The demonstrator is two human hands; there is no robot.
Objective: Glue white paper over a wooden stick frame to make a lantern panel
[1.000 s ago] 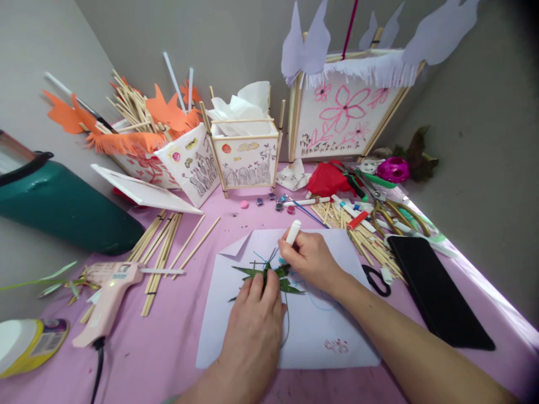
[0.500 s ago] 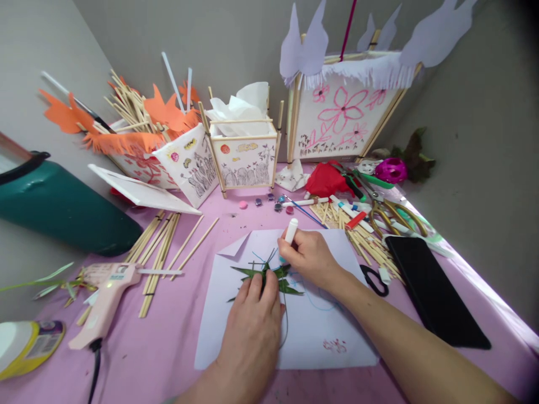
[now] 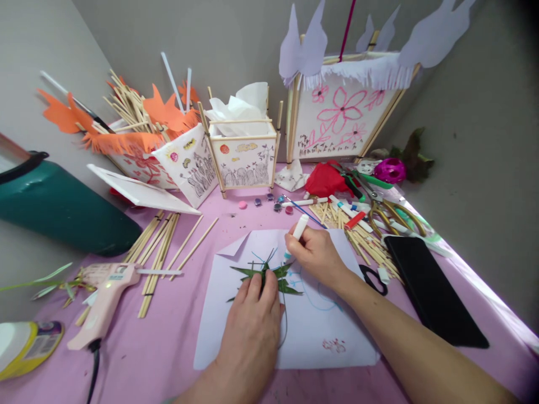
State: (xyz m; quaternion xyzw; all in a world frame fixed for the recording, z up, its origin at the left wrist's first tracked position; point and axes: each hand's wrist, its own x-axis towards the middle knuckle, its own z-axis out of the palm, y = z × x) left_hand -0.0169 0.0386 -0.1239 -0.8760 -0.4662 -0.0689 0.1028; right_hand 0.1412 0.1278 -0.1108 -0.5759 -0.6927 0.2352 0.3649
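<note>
My right hand grips a white felt-tip marker with a light-blue band near its tip. It slants over the white paper, just right of a dark green, pointed leaf. My left hand lies on the leaf with fingers stretched forward, pressing it onto the paper and covering its middle. Thin blue lines fan out above the leaf, and a pale blue curved outline runs to its right. A small reddish scribble marks the paper's lower right. A thin dark stem curves beside my left hand.
A pink glue gun, wooden sticks and a teal bottle are on the left. Decorated paper lanterns stand behind. Gold-handled scissors, markers and a black phone lie on the right.
My right hand has shifted slightly right, away from the leaf, and the marker now leans further to the right. My left hand stays on the leaf.
</note>
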